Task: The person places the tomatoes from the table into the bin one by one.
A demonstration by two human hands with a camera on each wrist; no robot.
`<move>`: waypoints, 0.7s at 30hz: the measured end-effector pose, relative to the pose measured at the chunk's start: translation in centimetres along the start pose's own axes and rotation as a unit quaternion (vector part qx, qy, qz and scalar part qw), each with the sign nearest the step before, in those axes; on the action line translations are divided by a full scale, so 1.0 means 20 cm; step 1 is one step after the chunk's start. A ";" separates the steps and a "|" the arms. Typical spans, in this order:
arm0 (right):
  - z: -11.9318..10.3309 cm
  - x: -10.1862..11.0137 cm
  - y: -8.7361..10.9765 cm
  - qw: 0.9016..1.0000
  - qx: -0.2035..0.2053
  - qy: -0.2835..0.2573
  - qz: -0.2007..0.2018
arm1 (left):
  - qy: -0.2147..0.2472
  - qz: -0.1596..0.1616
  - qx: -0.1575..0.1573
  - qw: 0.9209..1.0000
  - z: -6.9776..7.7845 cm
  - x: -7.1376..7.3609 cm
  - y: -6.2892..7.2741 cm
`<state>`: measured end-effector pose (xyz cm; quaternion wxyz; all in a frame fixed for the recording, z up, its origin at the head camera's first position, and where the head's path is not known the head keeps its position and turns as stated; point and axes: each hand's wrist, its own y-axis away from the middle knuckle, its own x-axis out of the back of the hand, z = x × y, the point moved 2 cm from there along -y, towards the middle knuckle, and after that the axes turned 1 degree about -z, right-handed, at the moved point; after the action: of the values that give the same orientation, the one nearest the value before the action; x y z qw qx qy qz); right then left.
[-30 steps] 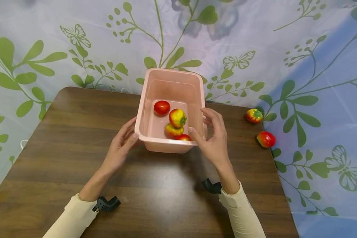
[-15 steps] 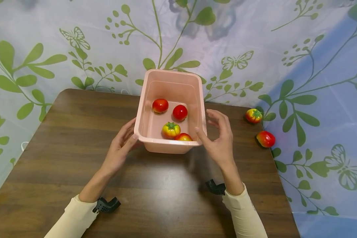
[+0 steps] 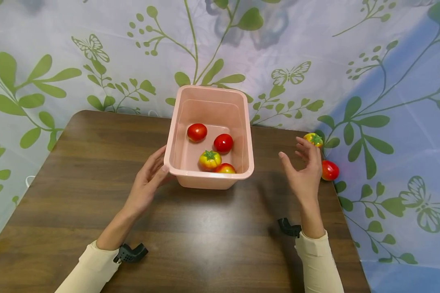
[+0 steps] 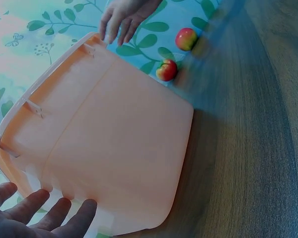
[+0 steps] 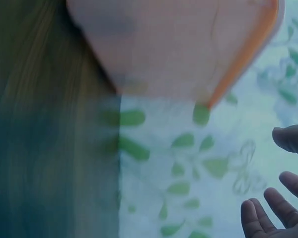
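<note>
A pink plastic bin [image 3: 212, 174] stands at the table's back. My left hand [image 3: 145, 179] holds its near left corner, thumb at the rim and fingertips against the outer wall [image 4: 114, 139]. Inside lie two red oval fruits, one left [image 3: 196, 132] and one right [image 3: 223, 143], a yellow fruit with a green leafy top [image 3: 210, 160], and a red-yellow fruit [image 3: 225, 168] partly hidden by the near wall. My right hand [image 3: 304, 175], fingers spread and holding nothing, is beside two fruits at the right: a yellow-red one with a green top [image 3: 314, 139], partly covered, and a red one [image 3: 330, 170].
The brown wooden table [image 3: 190, 236] ends at the right just past the two loose fruits. A leaf-patterned cloth [image 3: 132, 57] hangs behind the table and along its right side. Both wrists wear dark camera mounts, seen on the left [image 3: 132, 252] and right [image 3: 289, 228].
My right hand has left the bin and moved right to the loose fruits. Inside the bin, the fruit at its right has tumbled and settled apart from the yellow one. My left hand stays put.
</note>
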<state>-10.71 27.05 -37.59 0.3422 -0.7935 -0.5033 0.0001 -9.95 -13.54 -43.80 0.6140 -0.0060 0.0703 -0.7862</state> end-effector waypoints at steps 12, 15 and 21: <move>0.32 0.18 -0.04 0.992 -0.074 0.061 0.077 | -0.002 0.004 -0.003 1.000 0.00 0.01 0.00; 0.39 0.20 -0.04 0.991 -0.088 0.057 0.087 | 0.000 0.004 -0.002 1.000 0.00 0.01 0.00; 0.70 0.29 -0.04 0.980 -0.138 0.099 0.102 | 0.001 0.000 0.000 1.000 0.00 0.00 0.00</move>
<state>-13.32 39.53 -45.88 0.2758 -0.8764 -0.3783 -0.1129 -9.90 -13.53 -43.88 0.6138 -0.0050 0.0707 -0.7863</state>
